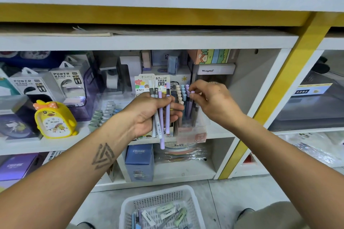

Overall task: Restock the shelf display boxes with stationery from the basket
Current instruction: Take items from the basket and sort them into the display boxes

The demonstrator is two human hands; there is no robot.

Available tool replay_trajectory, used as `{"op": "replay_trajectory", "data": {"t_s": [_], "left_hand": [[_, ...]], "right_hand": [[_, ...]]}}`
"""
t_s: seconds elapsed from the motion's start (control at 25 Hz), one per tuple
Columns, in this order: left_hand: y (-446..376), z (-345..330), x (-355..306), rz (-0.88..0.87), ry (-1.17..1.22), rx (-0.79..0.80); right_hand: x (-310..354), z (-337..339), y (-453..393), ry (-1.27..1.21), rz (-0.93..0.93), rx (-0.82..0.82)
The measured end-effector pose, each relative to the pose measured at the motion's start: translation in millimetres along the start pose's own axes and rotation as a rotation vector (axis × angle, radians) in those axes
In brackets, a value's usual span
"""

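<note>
Left hand [149, 115] is curled round a small bunch of pens [161, 117], two lilac and a couple white or grey, held roughly upright with their lower ends sticking out below my palm toward 6 o'clock. Right hand [210, 98] sits at 3 o'clock of the left, fingers bent, and its thumb and forefinger pinch the top of one lilac pen [192, 92] standing in the clear display box [193, 126] on the shelf [221, 132]. That box holds upright pens with beige, blue and lilac caps and lies between my two hands, just at 9 o'clock of the right fingertips. I can see the white basket [128, 204] on the floor at 6 o'clock, well below both hands, with erasers [165, 210] and a few pens in it. A yellow duck clock [54, 119] stands on the shelf at 9 o'clock of the left hand.
</note>
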State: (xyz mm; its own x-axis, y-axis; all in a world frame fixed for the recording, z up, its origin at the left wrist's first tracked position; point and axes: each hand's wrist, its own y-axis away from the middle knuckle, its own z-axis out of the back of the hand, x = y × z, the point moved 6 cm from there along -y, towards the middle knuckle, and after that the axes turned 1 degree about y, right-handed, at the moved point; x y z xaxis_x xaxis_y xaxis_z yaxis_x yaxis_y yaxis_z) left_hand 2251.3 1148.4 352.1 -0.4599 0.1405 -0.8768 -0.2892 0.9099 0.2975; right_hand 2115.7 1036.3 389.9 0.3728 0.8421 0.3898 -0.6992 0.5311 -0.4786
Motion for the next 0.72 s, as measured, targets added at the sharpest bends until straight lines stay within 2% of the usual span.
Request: {"op": "replay_trajectory", "data": {"t_s": [0.2,0.28,0.36,0.44,0.48,0.56,0.64,0.72], "left_hand": [[2,-3,1,0.006,-0.001,0.028],[3,-6,2,0.01,-0.02,0.053],[5,-9,3,0.007,-0.055,0.101],[6,-12,3,0.007,-0.083,0.14],[6,-13,3,0.004,-0.094,0.151],[8,-17,2,-0.004,-0.113,0.164],[10,-21,3,-0.003,-0.117,0.186],[11,-25,5,0.011,-0.096,0.21]], "right_hand": [[-2,-8,-1,0.083,-0.001,0.083],[-2,-7,-3,0.2,0.011,0.078],[-4,-9,-4,0.339,-0.022,0.14],[-4,-10,-5,0.311,-0.057,0.148],[-3,-8,-6,0.19,-0.09,0.109],[-4,-3,-7,-0.246,-0.241,0.026],[-1,-5,-6,-0.666,-0.357,0.037],[6,-6,-5,-0.818,-0.372,0.069]]}}
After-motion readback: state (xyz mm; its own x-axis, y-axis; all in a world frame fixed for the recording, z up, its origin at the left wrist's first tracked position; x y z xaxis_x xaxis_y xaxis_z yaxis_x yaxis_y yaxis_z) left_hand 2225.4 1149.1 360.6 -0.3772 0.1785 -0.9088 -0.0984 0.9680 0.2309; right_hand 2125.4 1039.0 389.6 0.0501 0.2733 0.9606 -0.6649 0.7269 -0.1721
